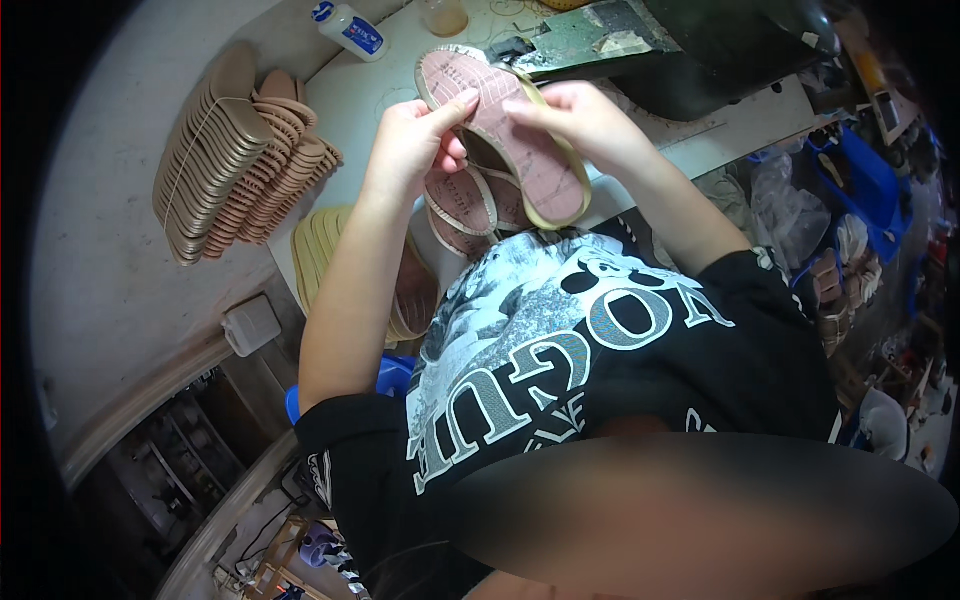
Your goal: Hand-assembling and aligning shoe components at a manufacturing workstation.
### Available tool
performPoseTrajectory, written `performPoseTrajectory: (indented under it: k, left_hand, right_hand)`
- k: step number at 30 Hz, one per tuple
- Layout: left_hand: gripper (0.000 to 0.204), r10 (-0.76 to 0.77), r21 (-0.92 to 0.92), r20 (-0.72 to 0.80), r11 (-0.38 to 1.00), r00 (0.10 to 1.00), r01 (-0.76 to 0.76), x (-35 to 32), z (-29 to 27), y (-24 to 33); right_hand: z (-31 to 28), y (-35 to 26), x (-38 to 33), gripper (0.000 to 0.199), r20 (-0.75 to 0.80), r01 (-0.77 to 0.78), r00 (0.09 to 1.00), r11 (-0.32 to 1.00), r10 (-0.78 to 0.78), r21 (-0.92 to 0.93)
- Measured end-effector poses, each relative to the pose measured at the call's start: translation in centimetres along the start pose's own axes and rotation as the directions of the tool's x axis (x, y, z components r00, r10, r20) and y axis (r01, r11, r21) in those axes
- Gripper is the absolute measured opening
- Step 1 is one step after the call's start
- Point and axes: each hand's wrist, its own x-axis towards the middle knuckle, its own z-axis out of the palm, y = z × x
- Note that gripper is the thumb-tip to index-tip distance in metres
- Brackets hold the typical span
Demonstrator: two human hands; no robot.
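A pink shoe insole (505, 118) with a pale yellow rim is held up in front of me, above the near edge of the table. My left hand (422, 135) grips its left side, thumb on the pink face and fingers curled beneath. On the opposite side my right hand (580, 122) is closed on the yellow rim, its thumb pressed to the pink face; its other fingers are mostly hidden. Just below lie more pink insoles (462, 205) with pale edges, partly covered by the held one. A row of yellow-edged insoles (325, 250) stands beside my left forearm.
Stacked gold and tan insoles (215, 150), the gold ones tied with string, stand at the left by the wall. On the white table (385, 95) are a white bottle (350, 32) and a cup (443, 17). A dark machine part (720, 60) rises at the back right. Blue crates (868, 190) stand right.
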Motion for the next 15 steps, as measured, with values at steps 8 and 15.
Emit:
performPoseTrajectory:
  k: [8,15]
  left_hand:
    - [0.037,0.019,-0.020,-0.044,1.000,0.999,-0.020,1.4,-0.7,0.6]
    - [0.041,-0.058,0.076,0.013,0.995,0.998,0.057,5.1,-3.1,2.9]
  right_hand:
    - [1.0,1.9,-6.8,0.024,0.241,-0.263,0.951,0.915,0.193,0.307]
    - [3.9,-0.3,-5.1,0.025,0.028,-0.099,0.995,0.876,0.097,0.472]
